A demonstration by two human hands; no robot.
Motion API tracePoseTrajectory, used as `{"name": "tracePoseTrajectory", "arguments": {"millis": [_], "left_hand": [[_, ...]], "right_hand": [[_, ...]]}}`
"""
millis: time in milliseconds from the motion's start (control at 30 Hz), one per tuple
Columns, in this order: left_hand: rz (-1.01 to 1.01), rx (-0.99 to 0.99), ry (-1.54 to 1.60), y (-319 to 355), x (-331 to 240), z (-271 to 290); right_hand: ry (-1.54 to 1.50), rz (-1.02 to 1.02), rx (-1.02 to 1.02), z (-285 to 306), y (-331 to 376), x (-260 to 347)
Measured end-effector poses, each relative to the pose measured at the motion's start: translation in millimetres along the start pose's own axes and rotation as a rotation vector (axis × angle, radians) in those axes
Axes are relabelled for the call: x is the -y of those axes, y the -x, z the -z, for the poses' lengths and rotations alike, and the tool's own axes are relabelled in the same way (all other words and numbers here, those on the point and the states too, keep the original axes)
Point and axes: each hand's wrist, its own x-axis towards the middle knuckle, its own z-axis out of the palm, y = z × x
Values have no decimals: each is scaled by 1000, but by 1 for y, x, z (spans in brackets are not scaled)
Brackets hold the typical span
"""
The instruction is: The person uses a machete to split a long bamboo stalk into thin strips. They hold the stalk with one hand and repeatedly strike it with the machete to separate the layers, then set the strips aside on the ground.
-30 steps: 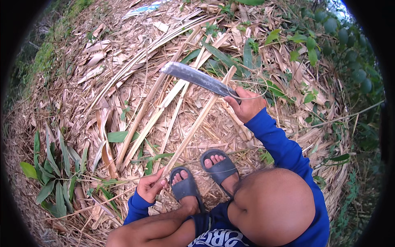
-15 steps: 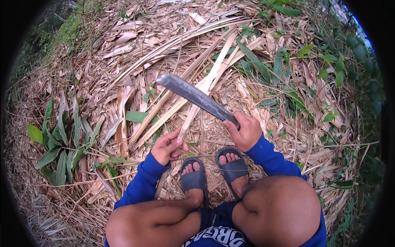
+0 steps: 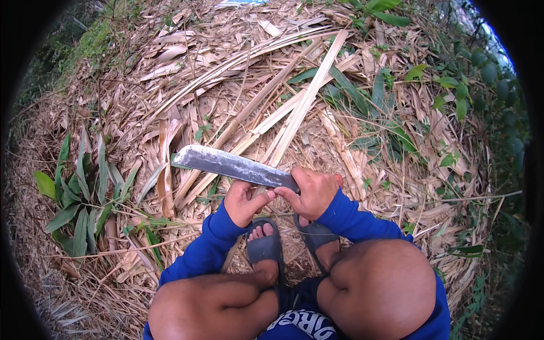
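Note:
My right hand [image 3: 313,192] is wrapped round the handle end of a machete [image 3: 229,163]. The broad dark blade, pale and worn along its top, points left and slightly up. Just under the blade my left hand [image 3: 245,204] is closed, its thumb reaching toward my right thumb. A long, pale, flat plant strip [image 3: 309,96] slants from the blade up to the far right. Its near end passes behind the blade to my left hand, where fingers and blade hide the grip.
Dry husks and split stalks [image 3: 226,136] litter the ground. A green leafy clump [image 3: 85,209] grows at left, and more green leaves [image 3: 362,93] lie at far right. My sandalled feet [image 3: 264,249] are close below my hands.
The machete has come down and left, from above the strip to across its near end at my left hand. My hands have drawn together, and the strip's far end has shifted right.

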Motion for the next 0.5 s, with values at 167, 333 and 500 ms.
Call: {"name": "tracePoseTrajectory", "arguments": {"millis": [167, 333, 500], "left_hand": [[-144, -32, -189, -1, -3, -12], [-239, -15, -400, -1, 3, -5], [-146, 35, -89, 8, 7, -12]], "right_hand": [[1, 6, -39, 2, 3, 1], [26, 15, -18, 8, 4, 3], [-62, 61, 31, 8, 11, -2]]}}
